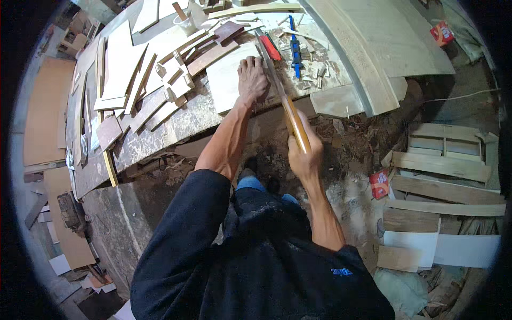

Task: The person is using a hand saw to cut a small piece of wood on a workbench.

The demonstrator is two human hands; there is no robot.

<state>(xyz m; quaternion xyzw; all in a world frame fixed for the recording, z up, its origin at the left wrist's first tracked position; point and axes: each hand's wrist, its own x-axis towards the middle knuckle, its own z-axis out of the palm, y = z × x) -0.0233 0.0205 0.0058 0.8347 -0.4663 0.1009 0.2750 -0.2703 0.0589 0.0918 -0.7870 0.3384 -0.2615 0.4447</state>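
My left hand point(253, 79) bears down on a pale plywood board point(226, 77) at the near edge of the workbench, its fingers bent and pressed together. My right hand point(305, 146), slightly blurred, is wrapped round the yellowish handle of a handsaw point(295, 125). The saw's long narrow blade points away from me along the board's right side, close beside my left hand. How deep the teeth sit in the wood I cannot tell. Just right of the blade lie a red tool point(270, 47) and a blue bar-like tool point(295, 50).
Offcuts and strips point(178, 80) cover the workbench point(178, 122) to the left, with a white cup point(185, 24) behind. A large curved wooden panel point(354, 53) lies at the right. Slatted wooden frames point(442, 165) and a red packet point(379, 184) are on the littered floor.
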